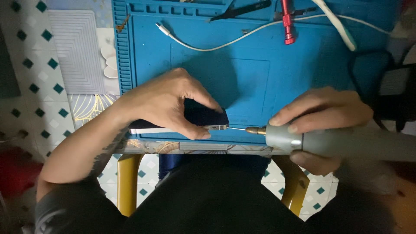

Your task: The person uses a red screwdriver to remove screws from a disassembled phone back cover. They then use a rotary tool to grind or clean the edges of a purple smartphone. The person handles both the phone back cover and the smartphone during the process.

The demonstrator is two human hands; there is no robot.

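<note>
The left hand [167, 102] sits in the middle of the frame, its grip clamped on a dark phone [203, 118] lying flat on the blue mat [260, 69]; the right hand [323, 115], at the right, has its grip closed around a grey power tool [346, 143]; the tool's thin tip touches the phone's right end; a white cable [225, 43] and a red tool [287, 21] lie at the top.

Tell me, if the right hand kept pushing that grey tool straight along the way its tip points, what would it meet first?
Most likely the dark phone: the right hand aims the grey rotary tool leftward, its thin bit at the phone's end edge, held by the left hand. Contact itself is unclear.
</note>
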